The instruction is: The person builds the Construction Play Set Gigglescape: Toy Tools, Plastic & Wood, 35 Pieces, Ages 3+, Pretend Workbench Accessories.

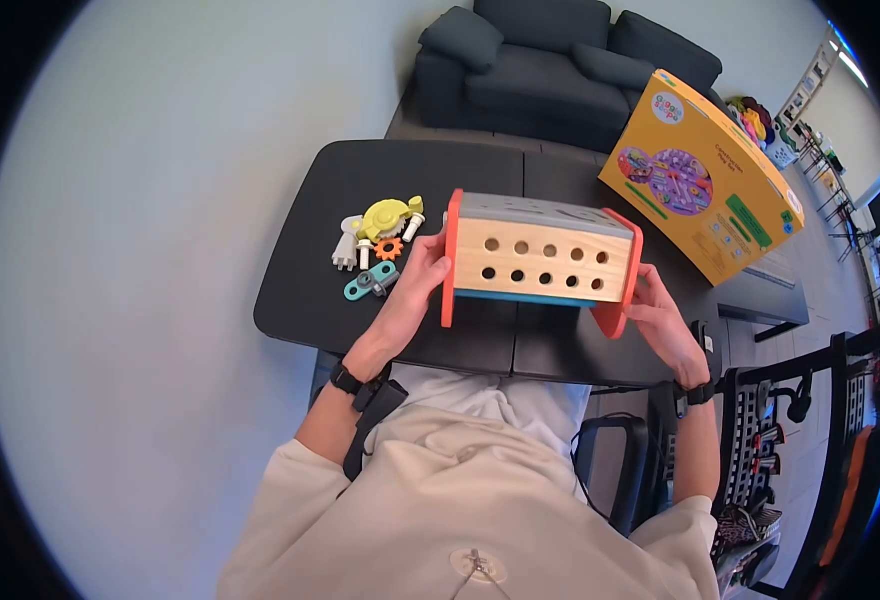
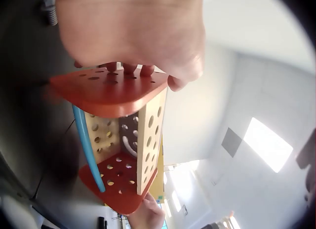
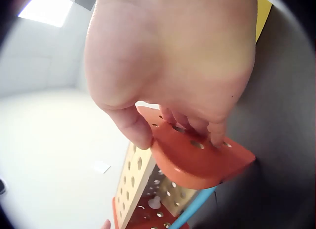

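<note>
Evidently, the left hand (image 1: pixel 412 292) and right hand (image 1: pixel 663 322) curl their fingers round the red end panels (image 1: pixel 449 296) of a boxy, perforated pale-wood frame (image 1: pixel 535 262). Steadying it likely calls for even support.

End panels (image 1: pixel 451 260): red-orange, dotted with round holes
Front panel (image 1: pixel 531 262): pale wood grain, two rows of dark round holes
Top panel (image 1: pixel 530 208): grey with darker markings
Lower bar (image 2: pixel 86 147): blue
Small gear (image 1: pixel 388 248): orange
Two-holed piece (image 1: pixel 359 290): teal
Carton (image 1: pixel 695 232): golden yellow, purple pictures, green patches, white round logo
Tabletop (image 1: pixel 305 240): black
Sofa (image 1: pixel 535 85): dark grey
Shirt (image 1: pixel 480 490): plain cream
</note>
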Demonstrator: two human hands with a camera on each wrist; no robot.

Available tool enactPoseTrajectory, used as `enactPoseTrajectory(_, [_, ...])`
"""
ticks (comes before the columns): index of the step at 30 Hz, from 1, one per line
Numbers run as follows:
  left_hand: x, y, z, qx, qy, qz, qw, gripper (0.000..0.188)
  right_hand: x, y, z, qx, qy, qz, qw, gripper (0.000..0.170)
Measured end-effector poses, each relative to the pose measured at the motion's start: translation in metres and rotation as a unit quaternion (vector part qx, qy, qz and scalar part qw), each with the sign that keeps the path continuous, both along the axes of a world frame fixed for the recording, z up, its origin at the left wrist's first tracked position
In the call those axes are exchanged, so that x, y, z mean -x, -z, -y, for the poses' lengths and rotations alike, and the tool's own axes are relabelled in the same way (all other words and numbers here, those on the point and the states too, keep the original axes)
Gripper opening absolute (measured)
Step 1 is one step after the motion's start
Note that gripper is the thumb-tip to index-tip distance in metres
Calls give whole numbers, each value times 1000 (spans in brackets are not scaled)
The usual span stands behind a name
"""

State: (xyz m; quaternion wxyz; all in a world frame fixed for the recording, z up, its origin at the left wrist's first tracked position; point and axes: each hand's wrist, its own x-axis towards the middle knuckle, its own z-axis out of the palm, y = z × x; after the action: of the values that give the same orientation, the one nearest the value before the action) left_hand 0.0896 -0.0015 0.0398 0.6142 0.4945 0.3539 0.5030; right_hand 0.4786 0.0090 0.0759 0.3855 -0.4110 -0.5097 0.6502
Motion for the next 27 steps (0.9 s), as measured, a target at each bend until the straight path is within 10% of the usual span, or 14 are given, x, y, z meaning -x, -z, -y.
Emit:
enactPoseTrajectory(17, [14,26,18,-49,-16,-244,968,37,9,47,-3,-19,47,-5,999,54])
enactPoseTrajectory(24, [54,23,20,-247,-151,-527,799,42,2,39,9,-130,19,256,958,44])
enactPoseTrajectory(27, [67,48,23,-238,-199,-647,696,38,9,19,25,-243,100,441,858,42])
